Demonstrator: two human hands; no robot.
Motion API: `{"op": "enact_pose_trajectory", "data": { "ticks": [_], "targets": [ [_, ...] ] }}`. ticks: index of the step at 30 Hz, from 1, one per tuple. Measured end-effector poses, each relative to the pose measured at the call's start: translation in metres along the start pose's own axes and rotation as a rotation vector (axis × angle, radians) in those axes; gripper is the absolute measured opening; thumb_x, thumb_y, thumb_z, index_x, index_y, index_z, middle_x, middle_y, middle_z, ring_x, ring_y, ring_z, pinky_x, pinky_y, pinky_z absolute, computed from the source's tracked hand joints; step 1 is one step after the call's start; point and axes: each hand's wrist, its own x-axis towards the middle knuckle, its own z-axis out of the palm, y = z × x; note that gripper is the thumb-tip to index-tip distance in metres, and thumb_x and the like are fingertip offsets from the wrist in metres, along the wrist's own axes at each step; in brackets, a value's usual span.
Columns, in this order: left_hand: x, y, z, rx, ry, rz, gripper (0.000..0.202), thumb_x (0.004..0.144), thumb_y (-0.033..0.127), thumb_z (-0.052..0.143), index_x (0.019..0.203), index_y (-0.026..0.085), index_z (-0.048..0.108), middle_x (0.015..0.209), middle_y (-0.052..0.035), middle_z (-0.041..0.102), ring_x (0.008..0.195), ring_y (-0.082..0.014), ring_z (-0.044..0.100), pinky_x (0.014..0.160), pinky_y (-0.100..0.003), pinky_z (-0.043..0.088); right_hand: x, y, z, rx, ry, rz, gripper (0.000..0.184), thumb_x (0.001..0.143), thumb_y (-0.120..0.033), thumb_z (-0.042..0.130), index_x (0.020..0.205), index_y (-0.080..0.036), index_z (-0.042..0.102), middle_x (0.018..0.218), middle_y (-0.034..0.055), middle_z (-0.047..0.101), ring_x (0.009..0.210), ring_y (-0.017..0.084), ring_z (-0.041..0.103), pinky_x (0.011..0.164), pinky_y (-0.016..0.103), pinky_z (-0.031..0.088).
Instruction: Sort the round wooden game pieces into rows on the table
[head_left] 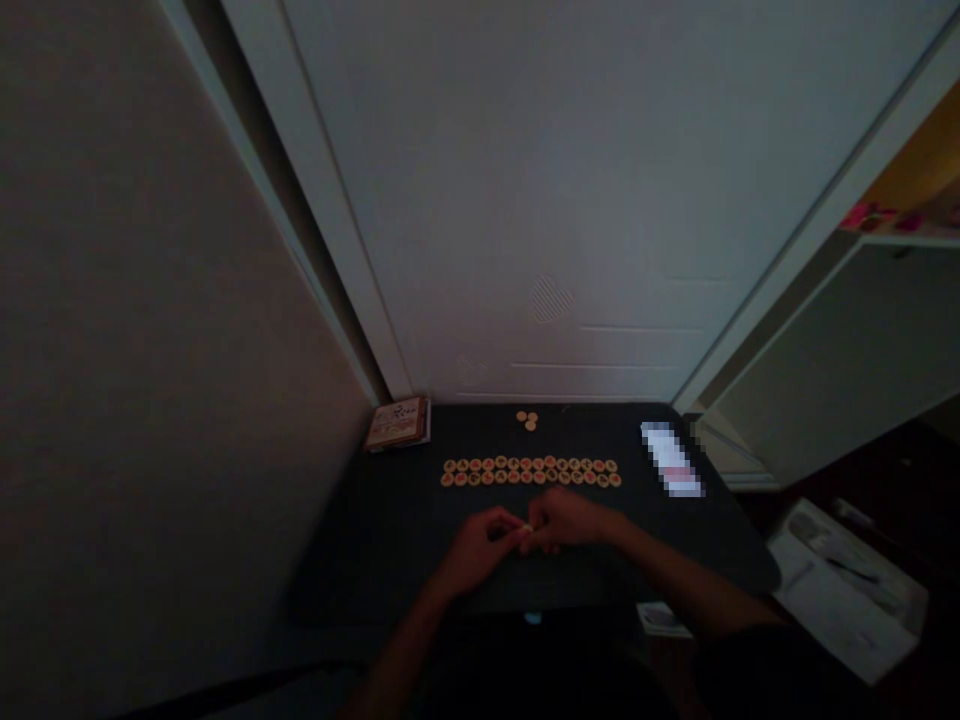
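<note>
My left hand [483, 545] and my right hand [566, 518] meet above the dark table [375, 560], fingertips pinched together. Between them is a small pale xiangqi piece [528, 528], mostly covered by the fingers. Just beyond the hands, two long rows of round wooden xiangqi pieces [531, 470] lie side by side, marked in red and dark characters. Farther back sit three plain-looking pale discs [530, 426] in a small cluster, with no marks that I can make out.
A flat printed box [398, 423] lies at the table's back left corner. At the right edge is a lit phone [670, 458], its screen blurred. A white panel [540, 200] stands right behind the table. Lower right, a white container [847, 585] rests below table height.
</note>
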Motion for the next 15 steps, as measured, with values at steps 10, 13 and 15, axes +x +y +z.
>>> {"op": "enact_pose_trajectory", "data": {
  "ticks": [10,13,15],
  "targets": [
    [-0.001,-0.011,0.004,-0.001,-0.064,-0.001,0.028,0.085,0.045,0.068,0.09,0.019,0.075,0.094,-0.0082,0.078,0.091,-0.0234,0.072,0.087,-0.034,0.052,0.0,0.016,0.002,0.052,-0.08,-0.033,0.043,0.08,-0.058,0.072,0.079,-0.016,0.066,0.066,-0.0017,0.07,0.056,0.011,0.066,0.053,0.017,0.046],
    [0.001,-0.012,0.004,0.013,-0.08,-0.01,0.03,0.085,0.047,0.067,0.093,0.018,0.074,0.097,-0.0076,0.078,0.092,-0.0229,0.071,0.088,-0.034,0.052,-0.001,0.018,0.002,0.077,-0.091,-0.029,0.047,0.081,-0.063,0.07,0.081,-0.016,0.066,0.067,-0.0012,0.071,0.057,0.011,0.066,0.053,0.017,0.046],
    [0.002,-0.013,0.004,0.036,-0.085,-0.017,0.032,0.085,0.047,0.067,0.093,0.018,0.073,0.097,-0.0069,0.078,0.093,-0.0226,0.071,0.089,-0.034,0.052,-0.001,0.02,0.002,0.092,-0.088,-0.04,0.05,0.082,-0.066,0.066,0.082,-0.016,0.066,0.067,-0.0007,0.071,0.057,0.011,0.066,0.053,0.017,0.047]
  ]
}}
